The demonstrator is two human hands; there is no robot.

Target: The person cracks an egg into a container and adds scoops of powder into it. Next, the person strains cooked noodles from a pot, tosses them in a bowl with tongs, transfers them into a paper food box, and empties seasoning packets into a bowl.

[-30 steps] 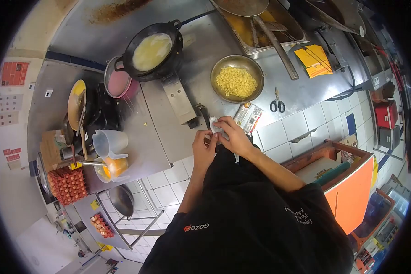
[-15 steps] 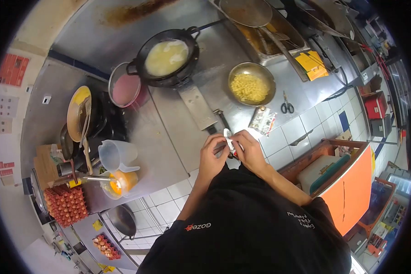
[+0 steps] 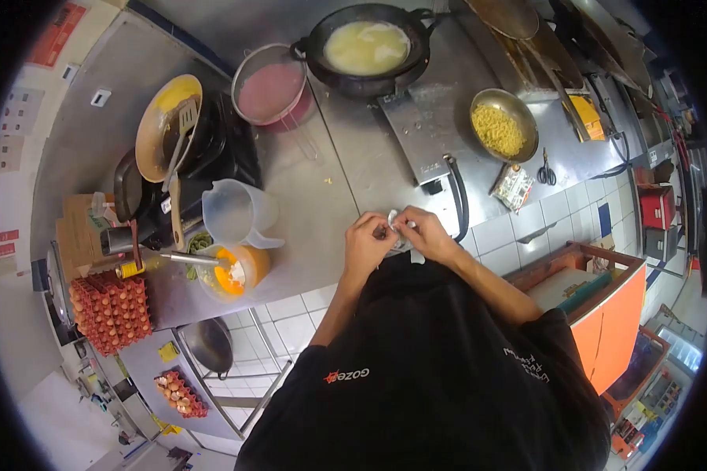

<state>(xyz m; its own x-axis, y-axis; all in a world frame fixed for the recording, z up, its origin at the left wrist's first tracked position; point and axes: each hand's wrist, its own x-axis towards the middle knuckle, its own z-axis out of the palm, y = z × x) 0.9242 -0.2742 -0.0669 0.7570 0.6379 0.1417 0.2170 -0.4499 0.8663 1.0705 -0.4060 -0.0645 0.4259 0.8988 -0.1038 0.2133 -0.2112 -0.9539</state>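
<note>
Close to my chest, at the front edge of the counter, both hands pinch a small white and silvery sachet (image 3: 393,220). My left hand (image 3: 367,245) has its fingers curled around one side of it. My right hand (image 3: 426,234) grips the other side between thumb and fingertips. Fingers hide most of the sachet, so its contents cannot be made out. To the right on the counter lie a printed wrapper (image 3: 513,187) and black-handled scissors (image 3: 546,170). Behind them a metal pan (image 3: 530,118) holds yellow noodles (image 3: 498,130).
A black wok (image 3: 314,59) of pale liquid stands at the back beside a pink-filled strainer (image 3: 247,71). Leftward are a clear jug (image 3: 232,206), a container of orange liquid (image 3: 255,271) and stacked egg trays (image 3: 110,314). An orange-fronted cabinet (image 3: 605,337) stands right.
The view has swung, so the counter items appear farther right and mostly higher. Both hands stay together on the sachet, with their fingers slightly shifted.
</note>
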